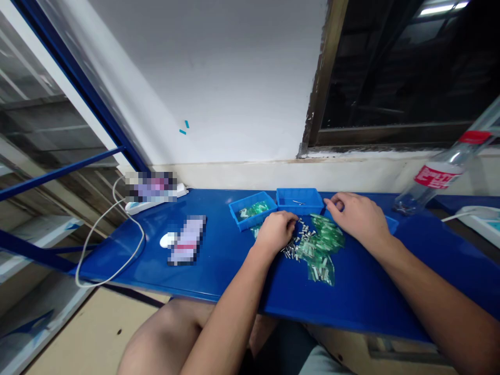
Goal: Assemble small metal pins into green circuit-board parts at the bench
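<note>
My left hand (275,230) is closed, its bent fingertips at the upper left edge of a loose pile of small silver screws (291,252); whatever they pinch is too small to make out. Thumb and fingers of my right hand (358,214) are drawn together beside the right end of a blue tray (300,208), and I cannot tell what is between them. A few thin metal pieces lie in that tray. Between my hands, small green plastic bags (326,234) are heaped against the screws. One bag (322,273) with metal pieces inside lies nearest me.
Left of the middle tray, another blue tray (240,223) holds green bags. A blurred-out phone-like object (189,239) and a white oval item (167,240) lie further left, near a power strip (156,204). A plastic bottle (439,174) stands right, by another white strip (478,223).
</note>
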A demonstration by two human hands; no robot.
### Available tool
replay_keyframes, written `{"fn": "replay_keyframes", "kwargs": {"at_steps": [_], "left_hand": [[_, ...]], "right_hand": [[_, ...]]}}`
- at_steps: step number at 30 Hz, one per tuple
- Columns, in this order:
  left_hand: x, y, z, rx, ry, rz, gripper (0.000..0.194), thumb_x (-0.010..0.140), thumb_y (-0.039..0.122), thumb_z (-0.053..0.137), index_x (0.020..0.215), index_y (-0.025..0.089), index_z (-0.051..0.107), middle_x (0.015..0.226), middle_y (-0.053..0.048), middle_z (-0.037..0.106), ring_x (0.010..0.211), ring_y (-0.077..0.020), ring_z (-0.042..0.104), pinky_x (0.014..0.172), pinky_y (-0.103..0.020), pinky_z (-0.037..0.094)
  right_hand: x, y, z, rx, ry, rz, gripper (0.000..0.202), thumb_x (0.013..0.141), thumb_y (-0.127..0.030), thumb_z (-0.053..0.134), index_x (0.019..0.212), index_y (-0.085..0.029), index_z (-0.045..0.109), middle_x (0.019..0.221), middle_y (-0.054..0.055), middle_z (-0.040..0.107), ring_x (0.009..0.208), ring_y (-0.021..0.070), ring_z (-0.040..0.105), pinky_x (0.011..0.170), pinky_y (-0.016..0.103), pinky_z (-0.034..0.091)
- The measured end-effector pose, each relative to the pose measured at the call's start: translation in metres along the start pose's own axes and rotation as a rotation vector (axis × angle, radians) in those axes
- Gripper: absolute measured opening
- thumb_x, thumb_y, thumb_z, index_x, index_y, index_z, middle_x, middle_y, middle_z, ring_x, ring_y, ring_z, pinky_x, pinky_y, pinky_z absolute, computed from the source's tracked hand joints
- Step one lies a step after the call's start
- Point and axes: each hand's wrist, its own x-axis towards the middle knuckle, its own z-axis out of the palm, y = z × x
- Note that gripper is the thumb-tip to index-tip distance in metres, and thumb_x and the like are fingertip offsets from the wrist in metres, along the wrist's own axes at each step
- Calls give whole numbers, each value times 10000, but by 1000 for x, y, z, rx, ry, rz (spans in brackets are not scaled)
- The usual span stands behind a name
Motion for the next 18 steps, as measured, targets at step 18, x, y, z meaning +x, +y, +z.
{"fn": "replay_keyframes", "kwargs": {"at_steps": [18], "left_hand": [[-1,11,-7,-119,121,21,311,1023,305,609,1288,170,700,1244,-127,764,1139,-267,726,1053,-427,570]], "right_hand": [[-8,-26,13,437,-6,-352,225,1027,-335,569,1088,-271,776,1047,76,784,1005,300,702,912,458,551]]}}
